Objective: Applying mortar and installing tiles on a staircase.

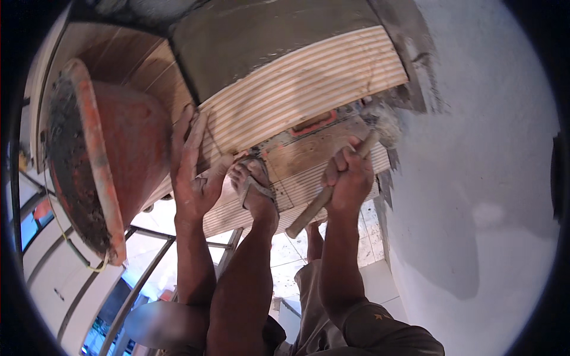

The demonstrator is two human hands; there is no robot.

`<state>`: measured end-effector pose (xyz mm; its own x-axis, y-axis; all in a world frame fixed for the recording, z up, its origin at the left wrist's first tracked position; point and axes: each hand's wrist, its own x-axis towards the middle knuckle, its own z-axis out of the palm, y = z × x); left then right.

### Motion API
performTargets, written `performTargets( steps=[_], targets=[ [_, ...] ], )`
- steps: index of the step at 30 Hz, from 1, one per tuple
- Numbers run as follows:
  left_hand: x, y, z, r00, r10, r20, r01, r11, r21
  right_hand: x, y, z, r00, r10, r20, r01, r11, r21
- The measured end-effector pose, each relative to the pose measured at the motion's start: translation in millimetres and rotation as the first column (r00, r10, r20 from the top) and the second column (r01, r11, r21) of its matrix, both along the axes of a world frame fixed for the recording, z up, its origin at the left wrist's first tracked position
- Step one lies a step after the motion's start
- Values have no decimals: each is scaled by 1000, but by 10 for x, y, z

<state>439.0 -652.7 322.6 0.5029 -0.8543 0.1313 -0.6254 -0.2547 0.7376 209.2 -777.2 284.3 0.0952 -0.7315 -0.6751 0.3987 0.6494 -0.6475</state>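
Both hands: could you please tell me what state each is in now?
Left hand: open, holding nothing visible.
Right hand: closed around a long, pale wooden handle.

The mallet head (387, 128) is blurred — and the grey mortar bed (261, 38) is cut off above

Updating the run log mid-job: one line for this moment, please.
Left hand: open, near left end of striped tile | Right hand: gripping wooden-handled tool | Beyond tile: wet-looking grey layer | Left: reddish bucket
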Motion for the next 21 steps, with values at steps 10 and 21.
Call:
performTargets(
  steps=[10, 21],
  targets=[
    [-218, -246, 241, 989, -14, 146, 16, 1000, -13, -355, 309, 15, 989, 124, -75, -126, 992, -25],
    [-501, -877, 139, 932, -120, 341, 93, 991, 97, -445, 3, 465, 902, 196, -384, -342, 868, -361]
  ],
)
